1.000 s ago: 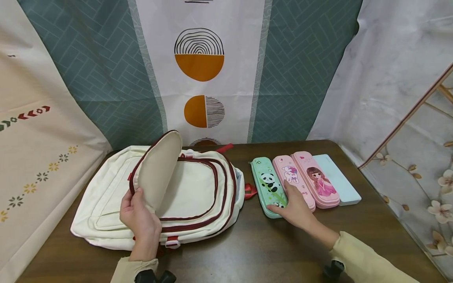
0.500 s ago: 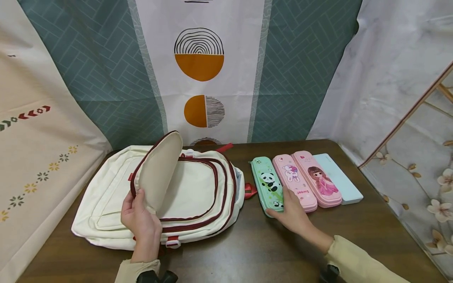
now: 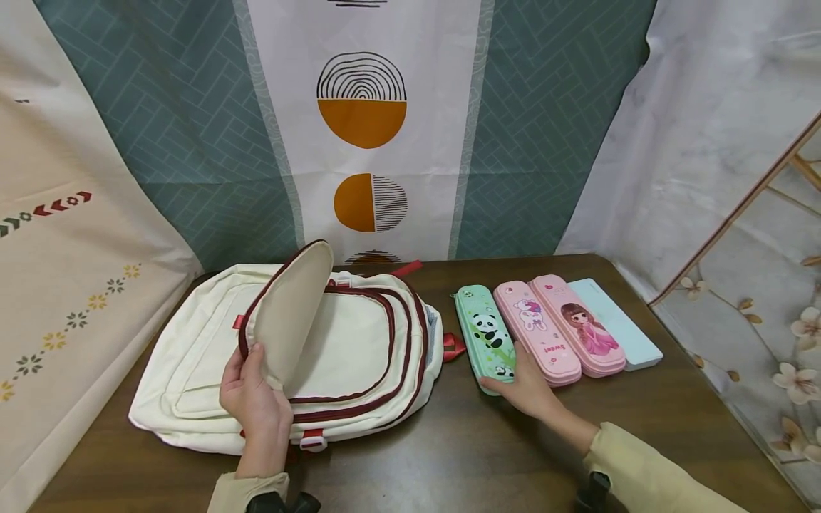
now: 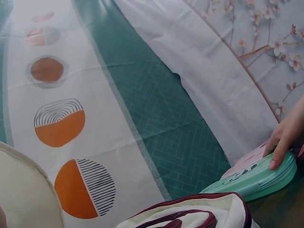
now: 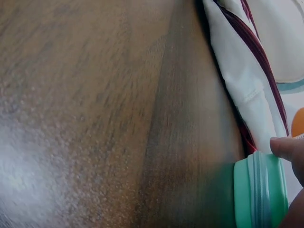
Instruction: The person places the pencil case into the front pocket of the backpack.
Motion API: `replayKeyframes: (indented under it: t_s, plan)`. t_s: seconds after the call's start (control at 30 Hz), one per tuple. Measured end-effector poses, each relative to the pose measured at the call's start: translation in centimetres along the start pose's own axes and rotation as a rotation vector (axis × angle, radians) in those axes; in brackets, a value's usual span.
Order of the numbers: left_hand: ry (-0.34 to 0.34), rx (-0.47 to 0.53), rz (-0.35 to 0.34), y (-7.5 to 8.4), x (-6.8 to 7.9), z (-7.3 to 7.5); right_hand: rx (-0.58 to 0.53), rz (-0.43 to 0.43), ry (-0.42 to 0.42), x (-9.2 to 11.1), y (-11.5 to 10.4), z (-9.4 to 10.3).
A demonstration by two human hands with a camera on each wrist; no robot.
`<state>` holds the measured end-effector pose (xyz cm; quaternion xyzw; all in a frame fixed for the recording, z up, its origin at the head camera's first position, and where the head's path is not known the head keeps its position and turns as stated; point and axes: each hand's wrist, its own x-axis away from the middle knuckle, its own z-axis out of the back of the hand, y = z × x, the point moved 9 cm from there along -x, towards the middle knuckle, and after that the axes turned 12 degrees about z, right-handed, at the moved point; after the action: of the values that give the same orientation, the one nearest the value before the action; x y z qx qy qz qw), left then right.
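Observation:
A cream backpack (image 3: 199, 342) with dark red zips lies flat on the table, its front pocket flap (image 3: 288, 320) raised. My left hand (image 3: 253, 399) pinches the edge of that flap between thumb and fingers. To the right, my right hand (image 3: 529, 385) grips the near end of a green panda pencil case (image 3: 484, 335), thumb at its left edge and fingers at its right side. That green case still lies on the table. The right wrist view shows the thumb (image 5: 285, 146) on the end of the green case (image 5: 259, 190).
Touching the green case's right side is a pink rabbit pencil case (image 3: 535, 328), then a pink pencil case with a girl on it (image 3: 580, 324). A light blue flat box (image 3: 616, 324) lies farthest right. Patterned cloths hang behind the brown table (image 3: 398, 470).
My right hand has shifted slightly left and down, closing on the green case. The two pink cases and the blue box have slid a little toward the near right. My left hand barely moves.

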<state>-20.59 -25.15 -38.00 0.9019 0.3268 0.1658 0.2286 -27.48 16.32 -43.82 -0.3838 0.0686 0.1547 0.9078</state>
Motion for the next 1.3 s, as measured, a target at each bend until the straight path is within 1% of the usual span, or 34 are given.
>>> replayKeyframes:
  t_s: [0.13, 0.4, 0.67, 0.9, 1.03, 1.2, 1.3]
  plan:
    - [-0.005, 0.006, -0.005, 0.1, 0.0, 0.1, -0.015, -0.008, 0.031, -0.1, 0.0, 0.0]
    - [-0.004, -0.002, 0.026, 0.0, -0.2, 0.3, -0.067, -0.063, 0.072, -0.2, 0.1, 0.2]
    - [-0.015, 0.001, 0.033, -0.2, -0.2, 0.4, -0.082, -0.054, 0.123, 0.0, 0.0, 1.0]
    - [-0.014, 0.004, 0.045, -0.3, -0.1, 0.2, -0.124, -0.132, 0.151, 0.3, 0.4, 1.6]
    - [-0.01, 0.002, 0.052, -0.4, -0.1, 0.1, -0.142, -0.165, 0.18, 0.5, 0.6, 2.2]
    - [-0.018, -0.017, 0.034, -0.4, -0.1, 0.1, -0.139, -0.155, 0.22, 0.3, 0.5, 3.5]
    - [-0.023, -0.013, 0.027, -0.4, -0.2, 0.1, -0.135, -0.158, 0.225, 0.3, 0.7, 4.2]
